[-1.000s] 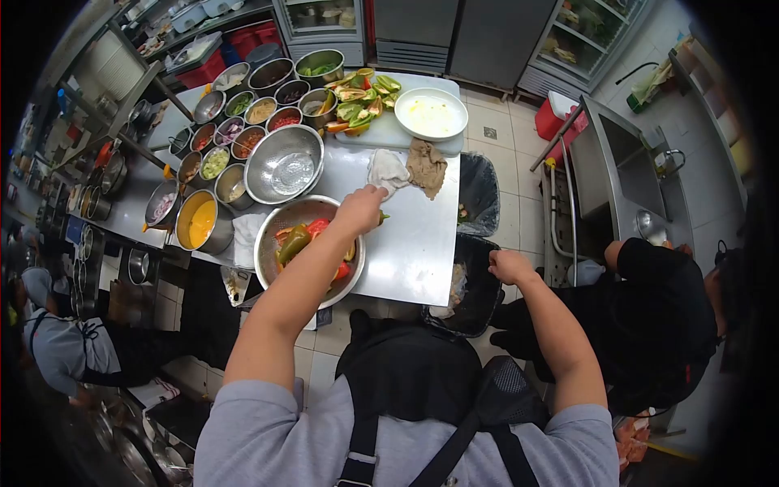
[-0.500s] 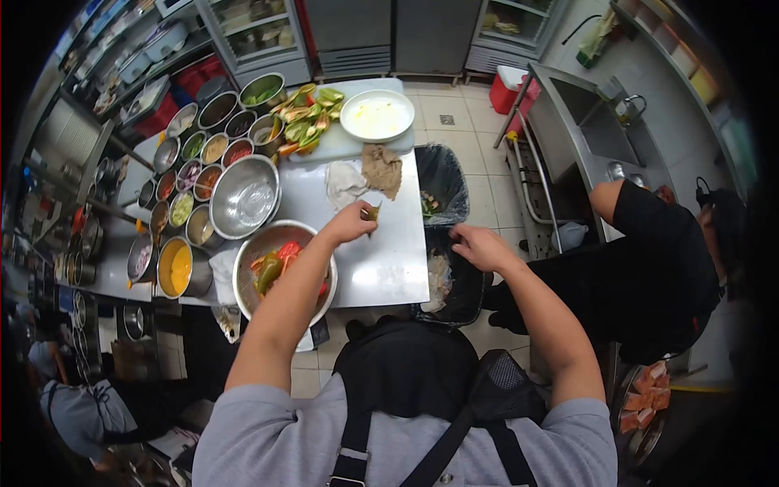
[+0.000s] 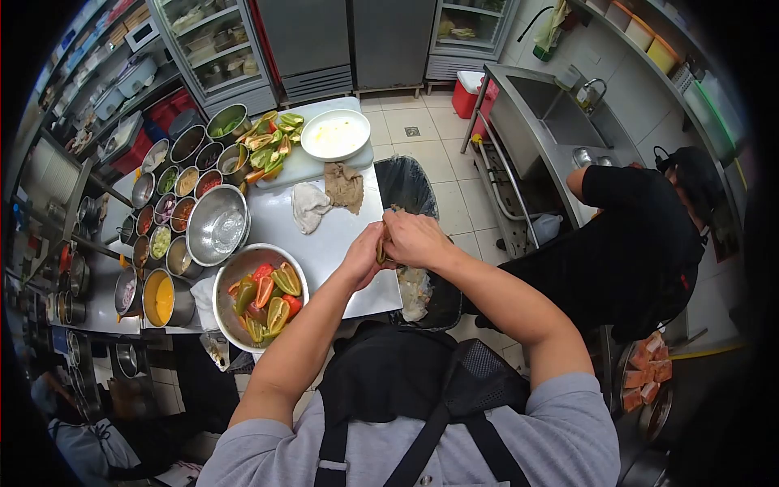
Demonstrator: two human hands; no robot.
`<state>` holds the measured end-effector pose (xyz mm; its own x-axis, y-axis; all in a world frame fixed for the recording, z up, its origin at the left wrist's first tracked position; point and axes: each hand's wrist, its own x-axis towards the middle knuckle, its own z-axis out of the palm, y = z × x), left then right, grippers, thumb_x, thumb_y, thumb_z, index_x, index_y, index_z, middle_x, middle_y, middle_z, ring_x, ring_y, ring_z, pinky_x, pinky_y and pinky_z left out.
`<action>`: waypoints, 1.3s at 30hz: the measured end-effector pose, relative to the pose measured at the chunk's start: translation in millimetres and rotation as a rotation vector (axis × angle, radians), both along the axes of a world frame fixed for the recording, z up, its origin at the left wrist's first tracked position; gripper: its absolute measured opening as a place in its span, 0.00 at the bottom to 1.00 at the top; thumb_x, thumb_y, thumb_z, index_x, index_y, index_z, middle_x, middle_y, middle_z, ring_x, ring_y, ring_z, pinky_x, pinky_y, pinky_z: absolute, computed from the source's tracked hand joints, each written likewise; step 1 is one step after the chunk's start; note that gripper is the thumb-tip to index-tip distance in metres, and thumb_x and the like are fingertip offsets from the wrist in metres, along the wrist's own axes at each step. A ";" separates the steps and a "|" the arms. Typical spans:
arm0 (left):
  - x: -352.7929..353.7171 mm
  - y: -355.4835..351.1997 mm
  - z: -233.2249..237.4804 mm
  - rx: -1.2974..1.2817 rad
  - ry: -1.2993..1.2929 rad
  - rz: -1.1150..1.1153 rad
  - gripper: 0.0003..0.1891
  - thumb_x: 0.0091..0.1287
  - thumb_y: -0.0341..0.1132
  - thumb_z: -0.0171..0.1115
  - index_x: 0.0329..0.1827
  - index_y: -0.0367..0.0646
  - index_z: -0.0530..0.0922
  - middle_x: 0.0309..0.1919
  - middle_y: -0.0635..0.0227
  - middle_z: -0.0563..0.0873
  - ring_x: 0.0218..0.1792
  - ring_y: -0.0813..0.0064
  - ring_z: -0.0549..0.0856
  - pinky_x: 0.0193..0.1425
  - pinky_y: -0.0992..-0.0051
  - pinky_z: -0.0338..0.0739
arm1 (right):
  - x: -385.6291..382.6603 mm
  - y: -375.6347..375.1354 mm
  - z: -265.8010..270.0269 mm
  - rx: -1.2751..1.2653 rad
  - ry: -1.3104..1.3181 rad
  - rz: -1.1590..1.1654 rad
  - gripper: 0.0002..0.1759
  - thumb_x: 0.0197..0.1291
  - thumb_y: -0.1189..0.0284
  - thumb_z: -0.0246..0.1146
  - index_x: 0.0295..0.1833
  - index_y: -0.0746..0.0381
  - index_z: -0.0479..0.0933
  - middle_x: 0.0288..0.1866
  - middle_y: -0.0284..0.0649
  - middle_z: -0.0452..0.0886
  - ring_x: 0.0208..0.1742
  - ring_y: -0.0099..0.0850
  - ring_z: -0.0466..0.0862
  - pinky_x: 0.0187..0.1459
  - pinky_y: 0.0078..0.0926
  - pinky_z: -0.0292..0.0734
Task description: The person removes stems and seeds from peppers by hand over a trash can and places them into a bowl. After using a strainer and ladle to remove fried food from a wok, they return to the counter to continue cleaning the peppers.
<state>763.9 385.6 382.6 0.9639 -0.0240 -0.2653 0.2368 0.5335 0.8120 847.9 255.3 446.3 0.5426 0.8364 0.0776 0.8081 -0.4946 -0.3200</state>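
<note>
My left hand (image 3: 363, 258) holds a green pepper piece (image 3: 381, 250) near the right edge of the steel table (image 3: 357, 211). Fingers of my right hand (image 3: 412, 239) are closed on the same piece, and the two hands meet there. Below them is a black-lined bin (image 3: 445, 300) with scraps inside. To the left, a steel bowl (image 3: 260, 301) holds red and green pepper pieces. Farther up, cut peppers (image 3: 272, 146) lie on a white cutting board (image 3: 361, 154), beside a white bowl (image 3: 335, 135).
A large empty metal bowl (image 3: 217, 225) stands among several small containers. A pot of yellow liquid (image 3: 166, 300) is at the left. Two cloths lie on the table, one white (image 3: 310, 206), one brown (image 3: 344, 187). A co-worker in black (image 3: 633, 235) bends near the sink.
My right hand has moved left from over the bin to meet my left hand at the pepper piece. The view has shifted, and the bowl of peppers is now less covered by my arm.
</note>
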 end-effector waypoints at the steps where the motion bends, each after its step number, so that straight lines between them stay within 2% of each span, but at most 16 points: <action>1: 0.7 -7.9 8.3 0.023 0.046 0.055 0.21 0.82 0.51 0.36 0.57 0.46 0.72 0.42 0.67 0.82 0.37 0.72 0.82 0.41 0.67 0.78 | 0.6 1.2 -0.3 -0.052 -0.011 -0.010 0.15 0.57 0.67 0.61 0.41 0.68 0.74 0.36 0.55 0.84 0.36 0.52 0.87 0.36 0.50 0.82; 8: 1.4 -31.0 9.6 0.052 0.179 0.114 0.24 0.82 0.53 0.33 0.53 0.44 0.72 0.41 0.64 0.83 0.38 0.69 0.83 0.40 0.66 0.80 | 11.4 -3.1 -35.1 -0.006 -0.122 0.028 0.12 0.59 0.67 0.60 0.36 0.68 0.75 0.27 0.54 0.84 0.30 0.50 0.88 0.31 0.46 0.82; 11: 1.9 -34.6 -9.8 0.059 0.173 0.090 0.25 0.82 0.54 0.33 0.53 0.44 0.72 0.37 0.63 0.82 0.29 0.73 0.80 0.30 0.73 0.76 | 17.2 -5.9 -45.2 -0.011 -0.135 0.027 0.13 0.62 0.67 0.58 0.37 0.68 0.75 0.26 0.54 0.84 0.30 0.51 0.87 0.31 0.46 0.82; 13: 5.4 -27.0 -21.0 0.274 0.066 0.039 0.25 0.82 0.56 0.34 0.53 0.45 0.72 0.31 0.66 0.80 0.21 0.80 0.73 0.21 0.80 0.66 | 20.8 -8.9 -47.8 -0.008 -0.125 0.070 0.13 0.63 0.67 0.56 0.38 0.68 0.75 0.27 0.55 0.84 0.31 0.52 0.87 0.33 0.47 0.82; 16: 7.1 -22.6 -21.9 0.473 0.099 0.044 0.25 0.81 0.57 0.36 0.49 0.45 0.74 0.27 0.69 0.77 0.20 0.84 0.68 0.18 0.81 0.60 | 27.6 -16.3 -49.5 -0.005 -0.027 0.082 0.12 0.64 0.67 0.55 0.40 0.67 0.75 0.28 0.56 0.84 0.32 0.54 0.87 0.35 0.50 0.81; 24: 40.3 6.1 -26.1 1.059 -0.006 -0.410 0.27 0.81 0.55 0.37 0.48 0.40 0.77 0.23 0.70 0.76 0.22 0.80 0.75 0.25 0.78 0.70 | 38.8 -46.2 -66.7 -0.104 -0.131 0.155 0.09 0.63 0.70 0.55 0.44 0.62 0.75 0.34 0.48 0.86 0.37 0.51 0.87 0.37 0.47 0.82; 27: 43.1 0.2 -7.3 0.858 0.211 -0.281 0.27 0.81 0.55 0.36 0.48 0.40 0.77 0.21 0.72 0.74 0.21 0.79 0.72 0.27 0.77 0.72 | 45.9 -53.4 -74.9 -0.252 -0.061 0.025 0.13 0.61 0.72 0.57 0.51 0.60 0.76 0.42 0.51 0.85 0.44 0.49 0.87 0.44 0.47 0.82; 28: 45.6 2.8 -19.3 0.862 0.144 -0.223 0.25 0.81 0.53 0.40 0.57 0.41 0.76 0.25 0.71 0.76 0.22 0.79 0.72 0.27 0.78 0.72 | 49.2 -62.1 -82.1 -0.259 -0.016 -0.043 0.16 0.60 0.73 0.58 0.55 0.59 0.75 0.47 0.53 0.84 0.48 0.48 0.86 0.48 0.47 0.81; 29: 47.2 2.8 -32.0 0.866 0.143 -0.231 0.25 0.81 0.53 0.40 0.57 0.41 0.76 0.25 0.71 0.76 0.22 0.79 0.72 0.27 0.78 0.72 | 52.0 -68.3 -89.9 -0.266 0.031 -0.113 0.20 0.59 0.75 0.59 0.59 0.58 0.75 0.52 0.56 0.82 0.52 0.48 0.85 0.53 0.47 0.80; 30: 46.9 -0.4 -33.9 0.894 -0.033 -0.142 0.23 0.81 0.51 0.42 0.63 0.43 0.72 0.30 0.69 0.77 0.25 0.80 0.74 0.27 0.78 0.72 | 53.3 -69.3 -74.8 -0.343 0.239 -0.180 0.25 0.59 0.78 0.58 0.64 0.55 0.72 0.61 0.58 0.77 0.59 0.49 0.82 0.57 0.48 0.77; 31: 47.9 -3.0 -35.7 0.914 -0.209 -0.052 0.23 0.81 0.49 0.44 0.70 0.45 0.69 0.34 0.68 0.78 0.28 0.81 0.75 0.27 0.79 0.73 | 56.9 -70.0 -79.9 -0.341 0.241 -0.186 0.25 0.59 0.78 0.58 0.64 0.55 0.72 0.61 0.58 0.77 0.59 0.49 0.82 0.57 0.48 0.77; 33: 49.8 -4.6 -32.1 0.816 -0.103 -0.097 0.24 0.81 0.48 0.46 0.74 0.47 0.64 0.39 0.67 0.78 0.32 0.80 0.77 0.31 0.78 0.75 | 60.8 -71.2 -86.7 0.129 0.049 -0.231 0.16 0.64 0.74 0.59 0.57 0.62 0.75 0.42 0.46 0.84 0.45 0.41 0.87 0.45 0.40 0.82; 34: 49.4 -6.6 -27.1 0.720 0.006 -0.137 0.27 0.81 0.47 0.47 0.78 0.49 0.59 0.43 0.65 0.78 0.36 0.79 0.78 0.36 0.76 0.78 | 62.9 -69.7 -84.1 0.129 0.050 -0.237 0.16 0.64 0.74 0.59 0.57 0.62 0.75 0.42 0.46 0.84 0.45 0.41 0.87 0.45 0.40 0.82; 36: 49.7 -18.8 -24.8 0.569 0.002 -0.120 0.27 0.81 0.47 0.47 0.79 0.51 0.57 0.45 0.65 0.78 0.38 0.77 0.79 0.40 0.74 0.79 | 65.5 -61.6 -76.2 0.397 0.719 -0.248 0.11 0.65 0.72 0.60 0.51 0.64 0.78 0.40 0.48 0.85 0.35 0.38 0.87 0.37 0.34 0.83; 37: 50.5 -25.0 -24.4 0.420 -0.001 -0.097 0.28 0.81 0.47 0.47 0.80 0.52 0.56 0.48 0.65 0.78 0.41 0.76 0.80 0.44 0.71 0.80 | 61.0 -59.2 -73.5 0.400 0.719 -0.253 0.11 0.65 0.72 0.60 0.51 0.64 0.78 0.40 0.48 0.85 0.35 0.38 0.87 0.37 0.34 0.83; 39: 51.3 -35.9 -23.0 0.342 -0.021 -0.144 0.28 0.81 0.46 0.47 0.81 0.55 0.54 0.55 0.64 0.77 0.46 0.73 0.81 0.49 0.67 0.81 | 51.7 -57.2 -71.4 0.619 1.012 -0.342 0.10 0.67 0.69 0.61 0.44 0.65 0.79 0.31 0.38 0.84 0.26 0.25 0.83 0.27 0.23 0.79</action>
<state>815.1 349.6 359.6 0.9625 -0.0731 -0.2614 0.2708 0.1927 0.9432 899.6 198.1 374.9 0.7721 0.6117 -0.1726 -0.0810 -0.1746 -0.9813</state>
